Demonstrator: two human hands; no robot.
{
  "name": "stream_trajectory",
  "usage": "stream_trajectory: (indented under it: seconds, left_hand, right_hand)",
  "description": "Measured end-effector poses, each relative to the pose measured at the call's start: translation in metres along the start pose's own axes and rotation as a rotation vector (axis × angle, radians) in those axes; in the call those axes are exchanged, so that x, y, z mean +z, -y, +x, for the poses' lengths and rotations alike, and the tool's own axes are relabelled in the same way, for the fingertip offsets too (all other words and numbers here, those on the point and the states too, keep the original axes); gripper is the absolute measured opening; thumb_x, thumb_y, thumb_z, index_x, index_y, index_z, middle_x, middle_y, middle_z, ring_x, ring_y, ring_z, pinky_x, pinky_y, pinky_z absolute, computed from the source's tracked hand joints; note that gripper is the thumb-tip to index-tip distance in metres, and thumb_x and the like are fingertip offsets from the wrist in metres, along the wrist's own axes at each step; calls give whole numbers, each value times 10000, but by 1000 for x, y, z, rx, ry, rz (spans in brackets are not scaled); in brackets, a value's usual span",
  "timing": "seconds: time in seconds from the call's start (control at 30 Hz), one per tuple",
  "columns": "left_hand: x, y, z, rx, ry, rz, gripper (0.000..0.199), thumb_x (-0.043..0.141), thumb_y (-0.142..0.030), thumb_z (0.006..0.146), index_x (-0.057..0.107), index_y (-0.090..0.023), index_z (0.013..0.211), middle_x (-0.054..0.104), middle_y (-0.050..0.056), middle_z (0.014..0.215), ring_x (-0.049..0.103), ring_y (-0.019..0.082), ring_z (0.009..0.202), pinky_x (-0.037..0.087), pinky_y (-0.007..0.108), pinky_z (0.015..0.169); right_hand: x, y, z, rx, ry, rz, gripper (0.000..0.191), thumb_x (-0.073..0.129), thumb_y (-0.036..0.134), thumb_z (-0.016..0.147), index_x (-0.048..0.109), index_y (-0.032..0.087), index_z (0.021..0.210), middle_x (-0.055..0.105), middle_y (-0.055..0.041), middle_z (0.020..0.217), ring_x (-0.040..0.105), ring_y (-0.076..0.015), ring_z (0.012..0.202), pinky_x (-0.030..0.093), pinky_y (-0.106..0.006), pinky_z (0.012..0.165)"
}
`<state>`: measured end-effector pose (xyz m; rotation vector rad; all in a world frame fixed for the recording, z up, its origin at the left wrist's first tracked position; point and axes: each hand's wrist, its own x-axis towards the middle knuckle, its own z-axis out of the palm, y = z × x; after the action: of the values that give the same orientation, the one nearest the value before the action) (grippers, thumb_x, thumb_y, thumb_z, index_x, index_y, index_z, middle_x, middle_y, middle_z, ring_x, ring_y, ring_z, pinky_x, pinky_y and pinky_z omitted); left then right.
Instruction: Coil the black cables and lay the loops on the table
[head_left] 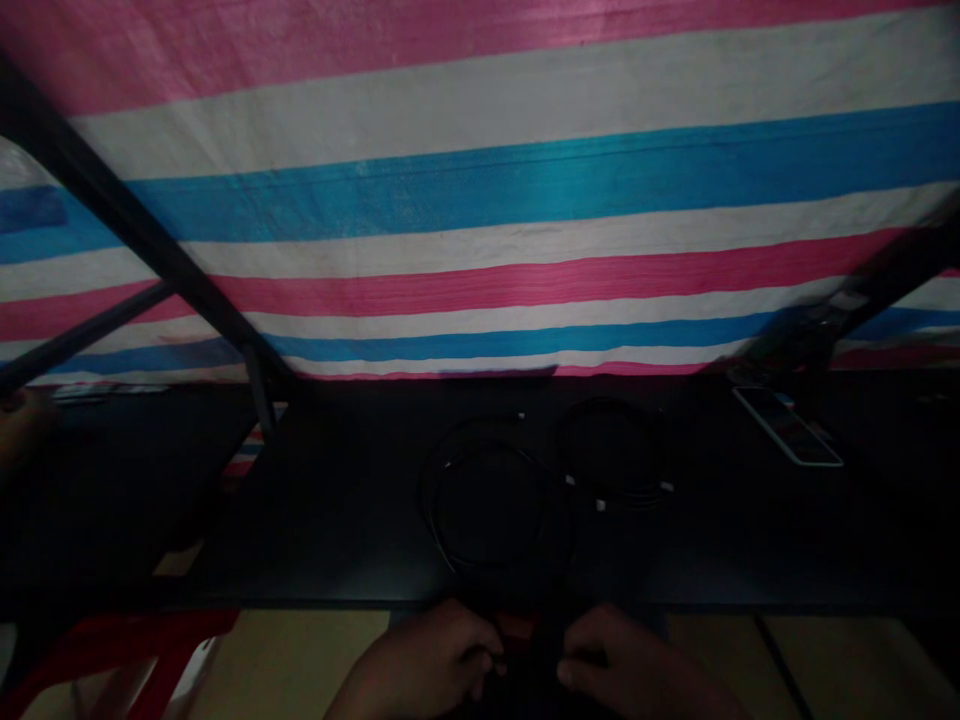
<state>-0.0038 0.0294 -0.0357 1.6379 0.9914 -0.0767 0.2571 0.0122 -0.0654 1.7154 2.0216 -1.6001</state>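
Observation:
Both hands are at the bottom centre, just off the near edge of a dark table [337,520]. My left hand [442,655] has its fingers curled in, and something dark that I cannot make out lies at its fingertips. Facing it, my right hand [611,655] is also closed, thumb near the fingers, with its contents hidden in the dimness. Beyond them on the table lies a loosely coiled black cable [442,535]. A second black cable coil [630,495] with light connector ends sits to its right. Neither coil is visibly touched by the fingers.
A phone [787,428] lies at the right rear of the table. A striped sheet [525,200] hangs behind, with dark metal bars [172,255] on the left. Another person's hand [22,425] shows at the far left. A red stool [135,645] stands lower left.

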Motion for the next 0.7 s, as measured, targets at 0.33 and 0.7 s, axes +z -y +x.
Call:
stream_trajectory:
  seconds: [0.33,0.7]
  left_hand:
    - [20,-1,16,100,-69,7,356,533,-133,855,771,-284,1071,788,6,1109,714,194,979,500,269,853]
    - [32,-10,29,119,-28,-22,337,546,-160,893,755,-313,1109,756,13,1193,690,215,1089,501,284,913]
  right_hand:
    - [14,-3,6,54,45,6,199,601,259,835,778,172,803,733,-46,862,633,-196,827,416,-266,701]
    - [26,10,8,-41,166,134,248,603,370,868,775,194,839,717,-14,860,621,-184,820,431,-251,710]
